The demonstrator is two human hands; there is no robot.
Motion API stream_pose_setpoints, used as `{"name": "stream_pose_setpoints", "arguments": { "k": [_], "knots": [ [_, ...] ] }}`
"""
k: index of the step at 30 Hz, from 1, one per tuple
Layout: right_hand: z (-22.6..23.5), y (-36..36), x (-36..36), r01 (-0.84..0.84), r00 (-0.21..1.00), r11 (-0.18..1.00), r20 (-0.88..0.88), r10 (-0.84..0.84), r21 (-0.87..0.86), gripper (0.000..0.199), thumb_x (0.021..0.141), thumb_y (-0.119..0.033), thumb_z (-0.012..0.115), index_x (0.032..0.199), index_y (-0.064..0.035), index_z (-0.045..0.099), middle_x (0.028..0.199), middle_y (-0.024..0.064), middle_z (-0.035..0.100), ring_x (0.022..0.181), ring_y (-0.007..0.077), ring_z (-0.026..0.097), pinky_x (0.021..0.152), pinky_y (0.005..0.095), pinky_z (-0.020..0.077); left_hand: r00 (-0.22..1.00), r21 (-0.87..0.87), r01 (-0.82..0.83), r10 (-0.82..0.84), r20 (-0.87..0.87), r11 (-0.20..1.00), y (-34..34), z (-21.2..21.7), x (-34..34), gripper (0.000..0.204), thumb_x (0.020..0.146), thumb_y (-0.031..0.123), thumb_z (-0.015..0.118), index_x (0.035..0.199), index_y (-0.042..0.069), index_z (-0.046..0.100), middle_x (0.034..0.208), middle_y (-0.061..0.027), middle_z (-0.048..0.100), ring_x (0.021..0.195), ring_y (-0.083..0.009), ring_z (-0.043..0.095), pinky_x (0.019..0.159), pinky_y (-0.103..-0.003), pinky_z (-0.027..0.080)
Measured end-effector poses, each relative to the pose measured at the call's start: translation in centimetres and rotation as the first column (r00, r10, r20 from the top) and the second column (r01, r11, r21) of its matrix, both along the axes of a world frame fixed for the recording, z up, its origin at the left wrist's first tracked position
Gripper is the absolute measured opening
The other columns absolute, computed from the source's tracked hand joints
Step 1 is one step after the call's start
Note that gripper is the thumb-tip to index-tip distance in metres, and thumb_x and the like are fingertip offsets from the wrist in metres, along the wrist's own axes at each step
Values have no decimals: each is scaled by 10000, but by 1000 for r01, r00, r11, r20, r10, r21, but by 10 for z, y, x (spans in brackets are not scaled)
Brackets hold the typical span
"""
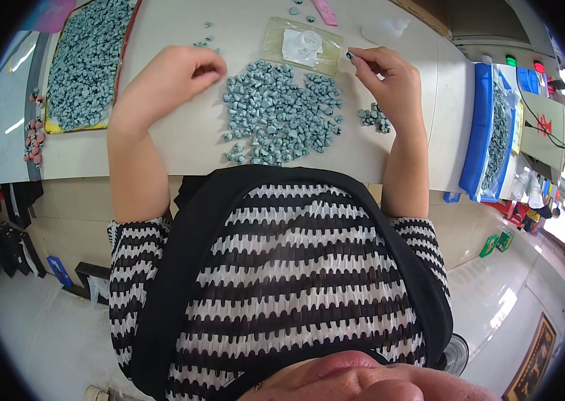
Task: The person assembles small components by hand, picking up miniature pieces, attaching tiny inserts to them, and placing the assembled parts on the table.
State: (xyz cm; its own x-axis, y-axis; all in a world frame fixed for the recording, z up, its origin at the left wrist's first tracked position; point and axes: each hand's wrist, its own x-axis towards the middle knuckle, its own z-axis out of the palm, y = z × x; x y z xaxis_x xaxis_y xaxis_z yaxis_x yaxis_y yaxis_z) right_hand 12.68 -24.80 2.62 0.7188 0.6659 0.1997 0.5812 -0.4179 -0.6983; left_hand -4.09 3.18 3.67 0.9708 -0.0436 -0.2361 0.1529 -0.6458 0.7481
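A spread of small grey-green, pebble-like pieces (282, 113) covers the middle of the white table in front of me. My right hand (389, 77), right of this spread, pinches one small dark grey-green piece (350, 55) between thumb and fingertips. At the spread's upper left, my left hand (192, 70) is curled with thumb and fingers together; whatever is in it, if anything, is hidden. Between the hands, beyond the spread, lies a yellowish translucent sheet (272, 50) bearing white paper and a small clear round dish (309, 41). Below my right hand sits a small separate cluster of similar pieces (374, 120).
A tray with a red and yellow rim (122, 60), heaped with similar pieces, stands at the left. Reddish pieces (34, 142) lie beyond it. At the right is a blue bin (475, 140) holding more. A pink strip (324, 12) lies at the far side.
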Motion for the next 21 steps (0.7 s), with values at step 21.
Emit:
{"name": "stream_pose_setpoints", "arguments": {
  "k": [21],
  "knots": [
    [-23,29,-7,-213,705,971,705,78,106,296,709,-29,733,1000,-71,698,870,31,646,728,200,618,613,315,513,889,-484,-262,404,215,835,-74,-21,25,171,898,79,663,1047,-5,666,879,-14,669,804,-63,587,704,-203,464]
  ]
}}
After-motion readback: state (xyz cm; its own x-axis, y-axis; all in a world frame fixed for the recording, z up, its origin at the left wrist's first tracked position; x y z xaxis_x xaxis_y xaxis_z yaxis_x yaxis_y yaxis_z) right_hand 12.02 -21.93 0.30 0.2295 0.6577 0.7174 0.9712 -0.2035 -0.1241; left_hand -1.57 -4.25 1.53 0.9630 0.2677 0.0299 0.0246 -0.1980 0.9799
